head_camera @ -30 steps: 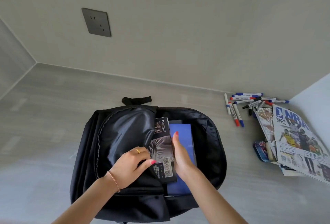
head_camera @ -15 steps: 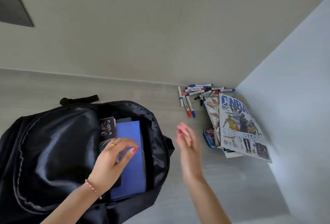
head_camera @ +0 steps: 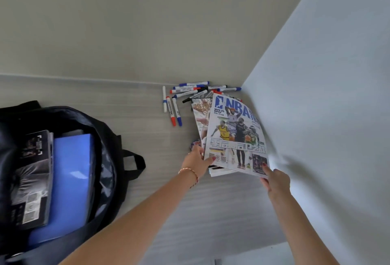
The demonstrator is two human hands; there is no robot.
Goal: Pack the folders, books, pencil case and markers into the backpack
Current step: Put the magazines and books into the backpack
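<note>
Both hands are at the near edge of the magazines stacked in the corner of the desk (head_camera: pixel 147 104). The left hand (head_camera: pixel 197 162) has its fingers curled on the near left corner of the top magazine (head_camera: pixel 235 136), and the right hand (head_camera: pixel 274 180) pinches its near right corner, thumb on the cover.

The magazine looks thin, light and floppy, with a glossy cover that is likely slippery; held by one corner it would probably sag and bend, so a hold at both near corners, or along the spine edge, suits it best. More magazines (head_camera: pixel 200 117) lie under it, just left of the left fingers, and they may slide with it.

The cover reads "NBA" in large blue letters, with "MVP VS DPOY" below and a line of Chinese characters I cannot make out.

Beyond the fingers, against the wall, lie the markers (head_camera: pixel 179 98), loose and likely to roll. Far to the left of the fingers sits the open backpack (head_camera: pixel 109 159), already holding a blue folder (head_camera: pixel 71 172) and a dark book (head_camera: pixel 33 176) bearing QR codes.
</note>
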